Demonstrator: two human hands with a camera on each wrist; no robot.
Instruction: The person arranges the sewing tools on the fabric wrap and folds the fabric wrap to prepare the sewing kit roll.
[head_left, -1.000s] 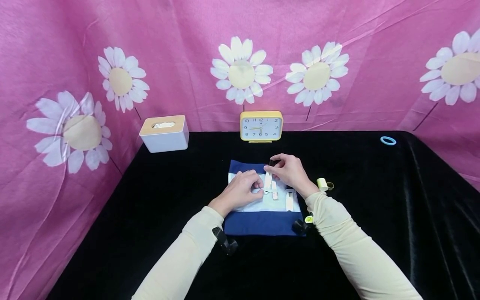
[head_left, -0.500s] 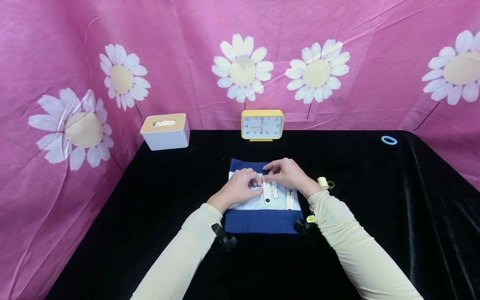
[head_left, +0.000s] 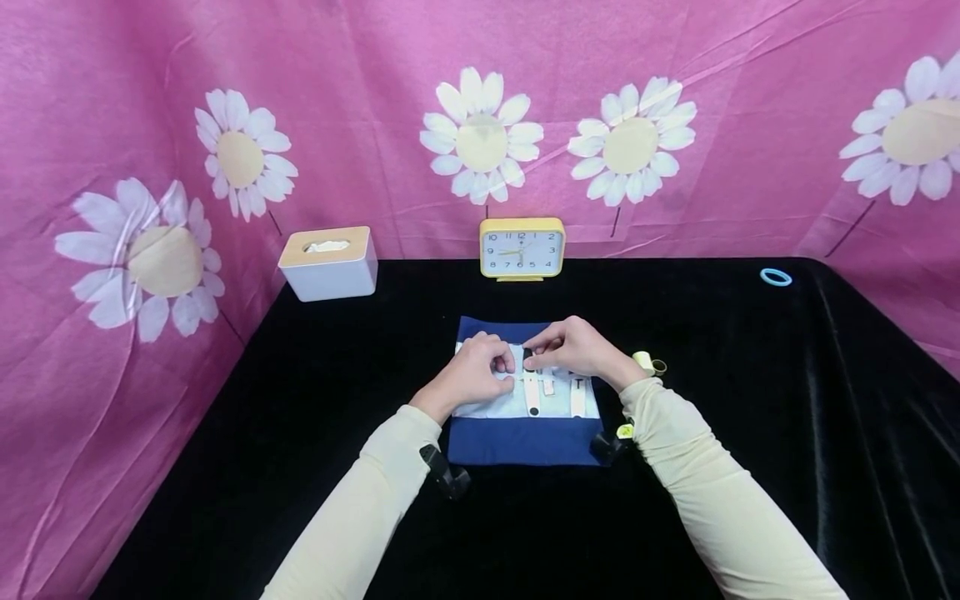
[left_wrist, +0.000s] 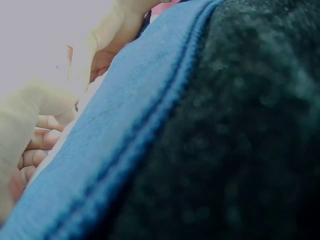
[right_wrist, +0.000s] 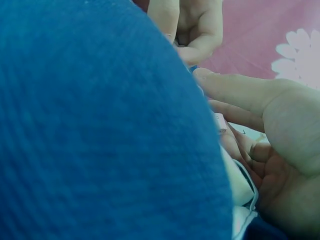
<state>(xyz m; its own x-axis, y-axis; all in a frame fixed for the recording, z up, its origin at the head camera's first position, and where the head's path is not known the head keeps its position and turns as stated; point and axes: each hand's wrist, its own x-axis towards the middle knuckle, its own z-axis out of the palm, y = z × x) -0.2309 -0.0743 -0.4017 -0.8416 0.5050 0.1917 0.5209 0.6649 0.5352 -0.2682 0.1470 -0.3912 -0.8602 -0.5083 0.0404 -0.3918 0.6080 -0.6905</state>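
A blue cloth organizer (head_left: 525, 442) with a pale middle panel lies flat before me in the head view. My right hand (head_left: 576, 346) pinches the black upper end of a slim white tool (head_left: 532, 396) between thumb and index finger. The tool has a dark dot at its lower end and lies across a thin strap. My left hand (head_left: 472, 371) rests on the panel's left side, fingers curled, thumb tip beside that strap; I cannot tell whether it grips the strap. Right of the tool sit a short white piece (head_left: 548, 387) and a white strip with a T-shaped mark (head_left: 577, 398).
A yellow spool (head_left: 642, 361) and a small ring (head_left: 659, 367) lie right of the organizer, behind the right wrist. A yellow-green item (head_left: 625, 431) is beside the right cuff. Further back stand a tissue box (head_left: 333, 275) and yellow clock (head_left: 522, 248); a blue ring (head_left: 776, 277) lies far right.
My right hand has moved down and slightly left with the white tool, whose lower end now reaches below the strap and lies flatter on the panel. The left hand has barely moved.
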